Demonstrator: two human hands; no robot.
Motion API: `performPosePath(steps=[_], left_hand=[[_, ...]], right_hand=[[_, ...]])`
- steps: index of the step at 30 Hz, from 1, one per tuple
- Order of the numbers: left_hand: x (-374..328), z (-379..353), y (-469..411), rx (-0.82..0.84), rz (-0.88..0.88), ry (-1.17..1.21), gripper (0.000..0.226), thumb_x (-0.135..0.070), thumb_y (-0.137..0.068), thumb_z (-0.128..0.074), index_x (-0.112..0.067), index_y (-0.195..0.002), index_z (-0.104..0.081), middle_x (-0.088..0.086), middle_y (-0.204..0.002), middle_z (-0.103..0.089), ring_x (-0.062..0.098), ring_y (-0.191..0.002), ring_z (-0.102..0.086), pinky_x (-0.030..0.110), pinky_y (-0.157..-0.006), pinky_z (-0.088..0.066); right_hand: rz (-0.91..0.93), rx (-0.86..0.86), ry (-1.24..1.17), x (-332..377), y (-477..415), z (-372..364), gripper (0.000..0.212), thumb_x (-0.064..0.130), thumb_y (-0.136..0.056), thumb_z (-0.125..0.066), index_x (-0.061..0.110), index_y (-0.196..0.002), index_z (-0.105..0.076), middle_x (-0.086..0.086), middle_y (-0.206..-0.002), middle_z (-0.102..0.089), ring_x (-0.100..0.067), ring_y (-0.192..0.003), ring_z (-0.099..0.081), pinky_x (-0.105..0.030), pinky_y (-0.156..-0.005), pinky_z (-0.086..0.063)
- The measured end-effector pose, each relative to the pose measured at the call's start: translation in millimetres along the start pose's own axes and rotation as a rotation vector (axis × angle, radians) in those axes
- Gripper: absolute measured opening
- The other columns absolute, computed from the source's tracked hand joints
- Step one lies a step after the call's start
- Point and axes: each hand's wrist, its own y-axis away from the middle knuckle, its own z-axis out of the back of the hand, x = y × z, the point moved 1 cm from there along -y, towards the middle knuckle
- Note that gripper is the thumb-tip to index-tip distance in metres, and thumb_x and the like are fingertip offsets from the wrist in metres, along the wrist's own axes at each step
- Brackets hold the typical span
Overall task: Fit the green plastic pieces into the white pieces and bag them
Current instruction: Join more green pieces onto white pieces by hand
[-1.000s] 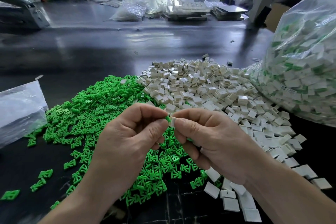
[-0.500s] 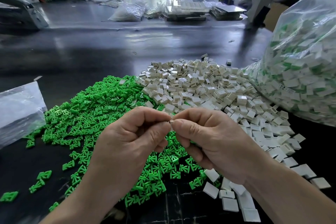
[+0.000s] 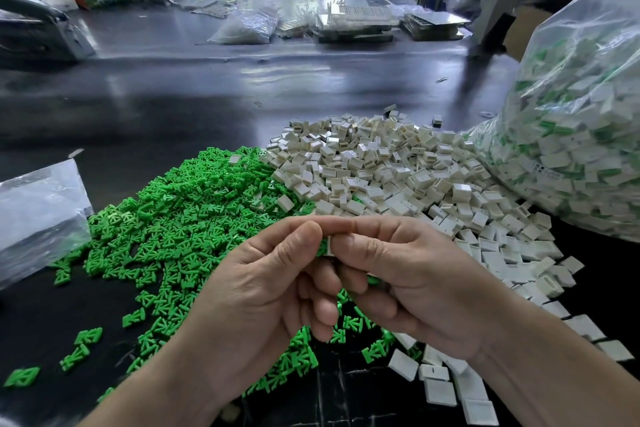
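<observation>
A heap of small green plastic pieces [image 3: 180, 218] lies on the dark table, left of centre. A heap of white square pieces [image 3: 388, 170] lies beside it on the right. Above the heaps my left hand [image 3: 263, 295] and my right hand [image 3: 408, 281] meet fingertip to fingertip. Between them they pinch one white piece [image 3: 331, 246] with a sliver of green showing at its left edge. Most of that piece is hidden by my fingers. A big clear bag [image 3: 581, 121] at the right holds fitted white-and-green pieces.
A flat clear plastic bag [image 3: 38, 211] lies at the left edge. Loose green pieces [image 3: 86, 340] dot the near left, loose white pieces [image 3: 446, 388] the near right. Small bags and trays [image 3: 353, 21] stand on the far side of the dark table [image 3: 173, 87].
My hands have pressed together: the green piece held between them a second ago is now mostly pushed inside the white piece. Both hands stayed over the same spot.
</observation>
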Motion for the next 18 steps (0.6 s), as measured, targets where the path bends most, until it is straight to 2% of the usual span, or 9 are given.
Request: performPosePath(steps=[2, 5, 8, 10, 12, 15, 16, 18], left_hand=[[1, 0, -1, -0.03, 0.011, 0.016, 0.043, -0.037, -0.077, -0.079, -0.009, -0.109, -0.072, 0.008, -0.063, -0.063, 0.014, -0.045, -0.061, 0.023, -0.043, -0.05], [2, -1, 0, -0.113, 0.01, -0.017, 0.028, -0.033, -0.082, -0.077, -0.01, -0.096, -0.074, 0.009, -0.055, -0.057, 0.015, -0.037, -0.054, 0.021, -0.039, -0.045], [6, -3, -2, -0.14, 0.007, -0.019, 0.017, -0.026, -0.086, -0.073, -0.011, -0.093, -0.074, 0.01, -0.055, -0.056, 0.015, -0.036, -0.051, 0.02, -0.038, -0.044], [6, -4, -4, -0.164, -0.027, -0.062, 0.024, -0.031, -0.083, -0.069, -0.012, -0.096, -0.074, 0.009, -0.056, -0.056, 0.015, -0.038, -0.049, 0.021, -0.038, -0.042], [4, -1, -6, -0.205, -0.078, -0.231, 0.031, -0.041, -0.081, -0.065, -0.019, -0.1, -0.074, 0.009, -0.058, -0.056, 0.017, -0.042, -0.049, 0.025, -0.039, -0.044], [-2, 12, -4, -0.341, -0.215, -0.616, 0.045, -0.068, -0.082, -0.056, -0.03, -0.103, -0.07, 0.005, -0.068, -0.063, 0.022, -0.059, -0.062, 0.035, -0.058, -0.055], [-2, 13, -3, -0.344, -0.237, -0.594, 0.055, -0.074, -0.08, -0.052, -0.028, -0.104, -0.07, 0.006, -0.076, -0.066, 0.025, -0.07, -0.066, 0.041, -0.067, -0.055], [3, 6, 0, -0.272, -0.169, -0.323, 0.073, -0.08, -0.078, -0.047, -0.017, -0.106, -0.072, 0.015, -0.095, -0.072, 0.032, -0.09, -0.07, 0.045, -0.077, -0.055]], right_hand=[[0.008, 0.018, 0.005, 1, 0, -1, 0.023, 0.027, -0.092, -0.061, 0.016, -0.105, -0.076, 0.001, -0.064, -0.053, -0.006, -0.042, -0.04, -0.015, -0.034, -0.029], [0.008, 0.034, 0.041, 1, 0, -4, 0.019, 0.027, -0.095, -0.062, 0.014, -0.084, -0.069, 0.001, -0.062, -0.053, -0.005, -0.041, -0.04, -0.014, -0.034, -0.029], [0.041, -0.006, 0.062, -1, -1, -8, 0.022, 0.029, -0.096, -0.061, 0.014, -0.081, -0.069, 0.0, -0.063, -0.054, -0.007, -0.041, -0.039, -0.015, -0.034, -0.028], [0.064, -0.037, 0.046, -3, -2, -10, 0.025, 0.027, -0.098, -0.059, 0.008, -0.086, -0.069, -0.004, -0.066, -0.054, -0.008, -0.041, -0.039, -0.016, -0.033, -0.028], [0.054, -0.061, 0.032, -4, -3, -11, 0.028, 0.025, -0.101, -0.056, 0.0, -0.092, -0.064, -0.005, -0.069, -0.053, -0.009, -0.042, -0.039, -0.016, -0.034, -0.029], [0.001, -0.059, 0.126, -2, 0, -15, 0.021, 0.027, -0.101, -0.058, 0.014, -0.085, -0.065, 0.0, -0.066, -0.054, -0.008, -0.042, -0.042, -0.017, -0.035, -0.031], [-0.015, -0.048, 0.232, -3, 2, -19, 0.021, 0.027, -0.101, -0.059, 0.022, -0.082, -0.065, 0.005, -0.064, -0.056, -0.005, -0.043, -0.044, -0.016, -0.036, -0.033], [-0.01, -0.028, 0.481, -7, 4, -33, 0.021, 0.031, -0.101, -0.059, 0.034, -0.081, -0.065, 0.012, -0.065, -0.06, 0.002, -0.049, -0.053, -0.011, -0.044, -0.039]])
